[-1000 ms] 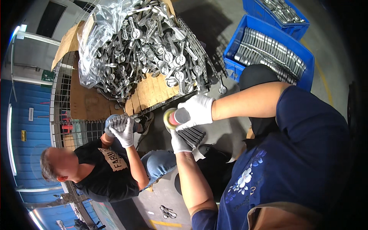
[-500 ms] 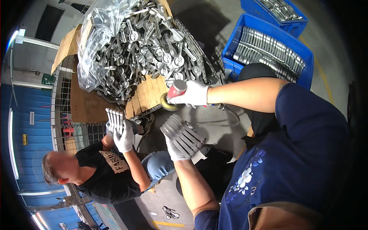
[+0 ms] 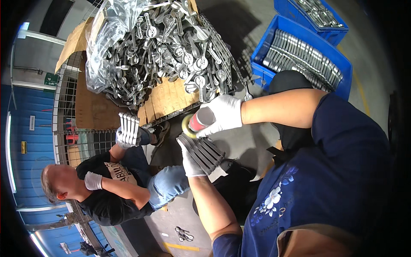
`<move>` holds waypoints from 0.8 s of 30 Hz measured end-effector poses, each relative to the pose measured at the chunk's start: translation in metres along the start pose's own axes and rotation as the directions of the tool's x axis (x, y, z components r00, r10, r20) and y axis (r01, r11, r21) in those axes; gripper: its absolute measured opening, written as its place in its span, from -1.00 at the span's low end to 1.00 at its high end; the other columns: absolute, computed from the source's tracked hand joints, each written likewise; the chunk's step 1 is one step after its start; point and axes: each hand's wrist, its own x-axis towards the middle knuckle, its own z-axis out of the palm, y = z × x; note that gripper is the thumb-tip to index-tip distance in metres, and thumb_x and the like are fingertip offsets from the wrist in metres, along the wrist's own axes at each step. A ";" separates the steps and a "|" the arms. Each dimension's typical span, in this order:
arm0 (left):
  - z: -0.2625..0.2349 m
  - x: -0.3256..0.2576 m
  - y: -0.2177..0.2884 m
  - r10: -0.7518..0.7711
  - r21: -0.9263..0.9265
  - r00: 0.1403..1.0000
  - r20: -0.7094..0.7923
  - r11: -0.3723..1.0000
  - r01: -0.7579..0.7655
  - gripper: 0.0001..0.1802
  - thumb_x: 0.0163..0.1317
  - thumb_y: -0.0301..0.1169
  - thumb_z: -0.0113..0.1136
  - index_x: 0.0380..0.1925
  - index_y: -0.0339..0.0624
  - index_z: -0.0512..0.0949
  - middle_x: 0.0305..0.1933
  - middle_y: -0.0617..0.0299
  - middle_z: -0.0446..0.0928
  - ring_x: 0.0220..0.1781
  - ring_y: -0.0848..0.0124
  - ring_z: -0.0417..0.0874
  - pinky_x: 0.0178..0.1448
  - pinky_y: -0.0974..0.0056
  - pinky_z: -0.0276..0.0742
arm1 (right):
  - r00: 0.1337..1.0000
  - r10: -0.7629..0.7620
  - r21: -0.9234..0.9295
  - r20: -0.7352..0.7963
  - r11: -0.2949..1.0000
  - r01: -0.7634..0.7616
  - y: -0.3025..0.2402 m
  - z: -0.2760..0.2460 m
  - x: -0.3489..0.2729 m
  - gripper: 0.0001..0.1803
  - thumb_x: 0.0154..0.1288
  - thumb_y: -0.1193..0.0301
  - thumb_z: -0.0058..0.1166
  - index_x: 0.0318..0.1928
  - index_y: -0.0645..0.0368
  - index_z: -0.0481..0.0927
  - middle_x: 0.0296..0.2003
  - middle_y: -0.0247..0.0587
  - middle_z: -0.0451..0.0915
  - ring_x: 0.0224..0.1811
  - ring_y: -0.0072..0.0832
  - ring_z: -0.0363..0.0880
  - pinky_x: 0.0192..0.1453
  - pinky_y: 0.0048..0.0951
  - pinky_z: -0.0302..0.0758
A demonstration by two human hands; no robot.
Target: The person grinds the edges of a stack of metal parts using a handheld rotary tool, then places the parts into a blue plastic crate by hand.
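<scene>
My gloved left hand (image 3: 192, 166) is closed around a fanned row of several grey metal handles (image 3: 202, 153), held up in front of my body. In my gloved right hand (image 3: 227, 112) is a hand-held sander (image 3: 201, 119) with a red and grey body. Its round yellowish disc (image 3: 187, 125) is at the upper end of the handles, close to or touching them; I cannot tell which. My right fingers wrap around the tool's body and partly hide it.
A wire cage lined with cardboard (image 3: 171, 100) holds a heap of loose metal handles (image 3: 162, 51) and clear plastic. Blue crates (image 3: 349, 70) with metal parts stand at right. A co-worker (image 3: 115, 184) sits at left, holding several handles. Metal parts (image 3: 183, 234) lie on the floor.
My right hand has brought the sander down to the handles, which have tilted slightly. The co-worker's one hand has left their handles and moved up near their neck.
</scene>
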 end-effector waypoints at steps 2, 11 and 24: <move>-0.006 0.001 -0.001 0.022 -0.046 0.993 0.119 0.999 -0.016 -0.40 0.16 -0.06 -0.15 0.02 -0.31 0.47 0.09 -0.17 0.47 0.23 -0.17 0.36 0.34 -0.30 0.03 | 1.000 0.010 0.027 0.015 1.000 -0.011 -0.001 -0.002 0.001 -0.35 -0.08 -0.14 0.34 -0.22 0.17 0.60 -0.36 -0.07 0.66 -0.30 -0.21 0.67 -0.15 -0.32 0.59; 0.011 0.001 -0.006 -0.178 -0.716 0.983 0.041 0.681 0.154 -0.44 0.14 -0.06 -0.16 -0.07 -0.33 0.42 0.04 -0.17 0.39 0.12 -0.12 0.35 0.30 -0.16 0.12 | 0.995 0.088 0.086 0.039 0.992 -0.091 0.002 -0.002 0.001 -0.42 -0.02 -0.13 0.30 -0.18 0.08 0.62 -0.27 -0.16 0.68 -0.19 -0.27 0.66 -0.01 -0.39 0.55; -0.022 0.007 -0.009 -0.182 -0.096 0.974 0.133 0.976 0.196 -0.49 0.20 -0.12 -0.16 0.01 -0.26 0.43 0.07 -0.02 0.44 0.17 -0.02 0.39 0.35 -0.15 0.14 | 0.993 0.118 0.089 0.022 0.989 -0.120 0.001 0.000 0.008 -0.33 -0.04 -0.15 0.32 -0.18 0.21 0.60 -0.31 -0.08 0.67 -0.22 -0.27 0.68 -0.08 -0.38 0.59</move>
